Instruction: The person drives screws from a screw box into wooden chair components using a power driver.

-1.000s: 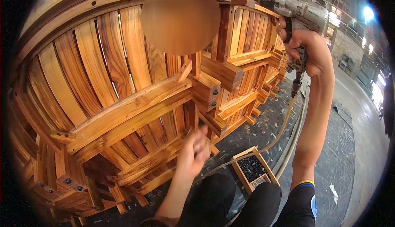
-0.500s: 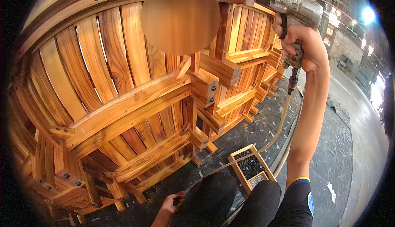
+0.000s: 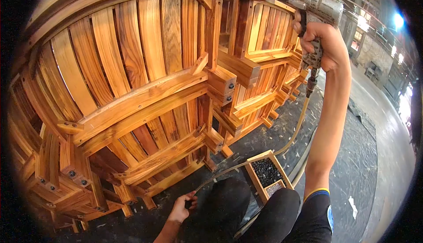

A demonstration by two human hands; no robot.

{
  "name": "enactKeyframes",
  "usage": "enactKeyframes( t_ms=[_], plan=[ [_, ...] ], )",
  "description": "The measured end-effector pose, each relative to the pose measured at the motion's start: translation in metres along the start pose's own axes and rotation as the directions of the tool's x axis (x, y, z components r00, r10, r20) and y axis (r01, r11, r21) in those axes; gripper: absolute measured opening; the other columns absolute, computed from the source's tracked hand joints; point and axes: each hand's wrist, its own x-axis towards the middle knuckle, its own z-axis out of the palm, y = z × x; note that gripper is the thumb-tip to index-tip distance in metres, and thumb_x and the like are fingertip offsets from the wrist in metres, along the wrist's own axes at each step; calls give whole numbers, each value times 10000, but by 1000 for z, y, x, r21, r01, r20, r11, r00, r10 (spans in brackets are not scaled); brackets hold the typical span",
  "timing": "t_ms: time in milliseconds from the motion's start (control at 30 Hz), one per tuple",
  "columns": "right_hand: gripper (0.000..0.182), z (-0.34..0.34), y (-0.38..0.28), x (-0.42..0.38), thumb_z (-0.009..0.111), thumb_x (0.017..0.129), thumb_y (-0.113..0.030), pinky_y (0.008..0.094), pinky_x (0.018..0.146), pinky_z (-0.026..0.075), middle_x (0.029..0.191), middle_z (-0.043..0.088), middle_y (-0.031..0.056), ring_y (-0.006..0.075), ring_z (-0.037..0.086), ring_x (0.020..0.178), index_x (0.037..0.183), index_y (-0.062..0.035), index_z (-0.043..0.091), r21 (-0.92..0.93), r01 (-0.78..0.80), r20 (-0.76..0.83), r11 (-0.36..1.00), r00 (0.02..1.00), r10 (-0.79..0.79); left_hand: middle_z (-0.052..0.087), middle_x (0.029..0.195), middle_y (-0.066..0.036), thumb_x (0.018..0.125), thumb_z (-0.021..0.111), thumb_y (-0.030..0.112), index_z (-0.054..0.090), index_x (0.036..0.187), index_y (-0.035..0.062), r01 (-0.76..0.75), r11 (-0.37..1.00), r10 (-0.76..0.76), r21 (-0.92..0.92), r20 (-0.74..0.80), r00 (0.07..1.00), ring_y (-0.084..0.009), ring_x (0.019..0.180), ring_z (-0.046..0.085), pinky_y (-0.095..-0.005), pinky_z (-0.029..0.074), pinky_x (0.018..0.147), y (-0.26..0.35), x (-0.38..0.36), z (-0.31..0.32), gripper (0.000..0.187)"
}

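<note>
We see a shiny grey floor (image 3: 392,155). A dark sheet (image 3: 352,168) covers part of it, with a white scrap (image 3: 353,207) on top. Far back, a bright light (image 3: 398,21) shines near a rough, pale wall (image 3: 371,53).

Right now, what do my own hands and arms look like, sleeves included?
Your left hand and right hand look ungloved. The right arm's short dark sleeve has a yellow-and-blue edge and a blue-and-white patch. No left sleeve shows.
</note>
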Motion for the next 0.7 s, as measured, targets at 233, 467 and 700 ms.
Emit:
enactKeyframes(
  t_ms=[233, 467, 700],
  plan=[
    [155, 1, 1, -2, 498, 567, 13, 263, 412, 332, 630, 546, 67, 117, 395, 419, 707, 18, 565, -14, -51, -43, 999, 998, 50, 579, 885, -96, 760, 416, 54, 529, 1138, -66, 84, 995, -88, 54, 66, 994, -136, 608, 464, -237, 340, 461, -8, -13, -10, 413],
    [123, 9, 8, -11, 520, 571, 20, 270, 409, 328, 585, 511, 62, 136, 421, 419, 689, 12, 552, 93, -34, -75, 995, 996, 41, 595, 884, -123, 825, 395, 47, 515, 1131, -102, 32, 990, -43, 134, 79, 996, -152, 646, 506, -214, 365, 446, -6, -19, -2, 361],
    [340, 28, 30, -69, 494, 583, 93, 253, 401, 362, 740, 579, 84, 129, 452, 452, 909, 24, 566, 344, 67, -173, 937, 985, -7, 506, 802, -65, 784, 424, 0, 472, 1166, -80, 78, 976, -43, -205, 169, 985, -149, 631, 479, -218, 362, 464, 3, -24, 7, 394]
  ],
)
